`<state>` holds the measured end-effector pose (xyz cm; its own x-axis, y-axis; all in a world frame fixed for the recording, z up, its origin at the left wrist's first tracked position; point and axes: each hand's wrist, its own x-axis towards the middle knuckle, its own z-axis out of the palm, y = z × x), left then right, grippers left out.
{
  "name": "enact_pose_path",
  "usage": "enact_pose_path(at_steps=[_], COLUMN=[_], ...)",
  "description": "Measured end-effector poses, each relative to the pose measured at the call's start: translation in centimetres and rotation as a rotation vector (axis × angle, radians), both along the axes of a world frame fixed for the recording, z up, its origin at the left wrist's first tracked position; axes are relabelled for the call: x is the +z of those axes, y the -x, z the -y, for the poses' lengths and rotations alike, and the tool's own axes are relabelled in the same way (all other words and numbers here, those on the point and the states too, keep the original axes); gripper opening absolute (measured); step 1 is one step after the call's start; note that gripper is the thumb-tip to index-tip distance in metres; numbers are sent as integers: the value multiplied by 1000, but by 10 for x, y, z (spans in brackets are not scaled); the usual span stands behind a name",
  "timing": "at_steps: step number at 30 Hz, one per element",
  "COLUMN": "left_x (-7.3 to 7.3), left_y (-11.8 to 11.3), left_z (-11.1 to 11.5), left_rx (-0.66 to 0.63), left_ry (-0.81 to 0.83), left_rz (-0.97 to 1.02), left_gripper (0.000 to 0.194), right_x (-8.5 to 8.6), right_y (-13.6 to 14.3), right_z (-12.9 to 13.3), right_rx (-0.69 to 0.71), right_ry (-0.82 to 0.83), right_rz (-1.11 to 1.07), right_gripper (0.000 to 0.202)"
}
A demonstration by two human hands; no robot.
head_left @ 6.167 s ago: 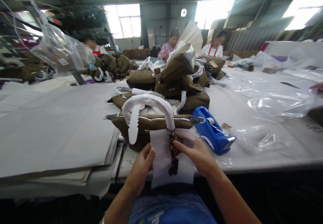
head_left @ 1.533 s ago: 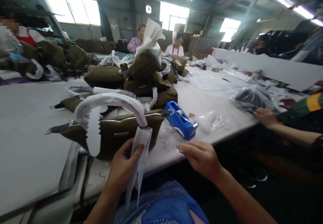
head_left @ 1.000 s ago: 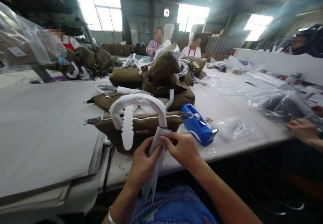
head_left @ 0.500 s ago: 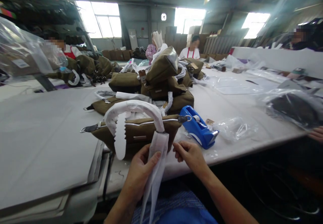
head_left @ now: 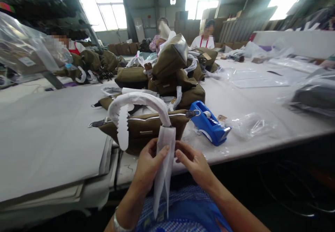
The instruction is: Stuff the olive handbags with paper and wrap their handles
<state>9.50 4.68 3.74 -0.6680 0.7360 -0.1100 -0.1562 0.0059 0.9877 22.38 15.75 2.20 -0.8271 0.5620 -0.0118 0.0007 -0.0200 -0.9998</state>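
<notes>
An olive handbag (head_left: 136,137) stands upright at the table's near edge, its zipper along the top. White wrapping covers its arched handle (head_left: 138,97), and a toothed white strip (head_left: 123,129) hangs in front. From the handle's right end a white tissue paper strip (head_left: 166,137) hangs down, its lower end split in two. My left hand (head_left: 149,164) is closed on this paper, thumb in front. My right hand (head_left: 195,160) is at the paper's right edge, thumb and fingers apart; whether its fingertips touch is unclear.
Right of the bag sits a blue tape dispenser (head_left: 209,124), with crumpled clear plastic (head_left: 252,125) beyond. More olive bags (head_left: 170,57) are piled behind. Large paper sheets (head_left: 52,137) lie at left. A bagged dark item (head_left: 314,92) is far right. Several people work across the table.
My right hand has moved left to the paper's edge, its pinched fingers now apart. My left hand still holds the paper. The view has tilted down slightly.
</notes>
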Motion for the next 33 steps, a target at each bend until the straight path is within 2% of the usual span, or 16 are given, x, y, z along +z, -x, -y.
enact_pose_path(at_steps=[3,5,9,12,14,16,18,21,24,27,30,33], left_x=[0,0,-3,-6,-9,-11,-11,-9,-8,-12,-19,-26], left_y=[-2,-6,-12,-15,-16,-17,-16,-11,-6,-5,-10,-15], left_z=[-4,-6,-12,-15,-16,-18,-18,-14,2,27,48,56], left_rx=[16,23,59,156,210,238,235,145,38,-44,-146,-104], left_ry=[-28,-35,-29,30,70,96,108,93,49,79,144,190], left_rz=[42,23,-109,-265,-336,-364,-360,-258,-64,84,120,71], left_gripper=[33,33,32,34,35,35,35,38,44,51,51,51], right_x=[-11,-16,-26,-26,-21,-16,-14,-17,-21,-22,-22,-15], right_y=[-14,-13,2,6,2,-3,-6,-5,-2,1,3,2], right_z=[16,24,33,39,44,48,49,47,40,37,39,32], right_rx=[42,37,-105,-172,-107,10,61,20,39,40,35,117], right_ry=[9,-32,-223,-332,-241,-44,113,207,288,341,338,185], right_rz=[109,156,154,131,82,9,-19,18,33,26,26,54], right_gripper=[41,34,17,13,12,17,21,27,36,40,40,34])
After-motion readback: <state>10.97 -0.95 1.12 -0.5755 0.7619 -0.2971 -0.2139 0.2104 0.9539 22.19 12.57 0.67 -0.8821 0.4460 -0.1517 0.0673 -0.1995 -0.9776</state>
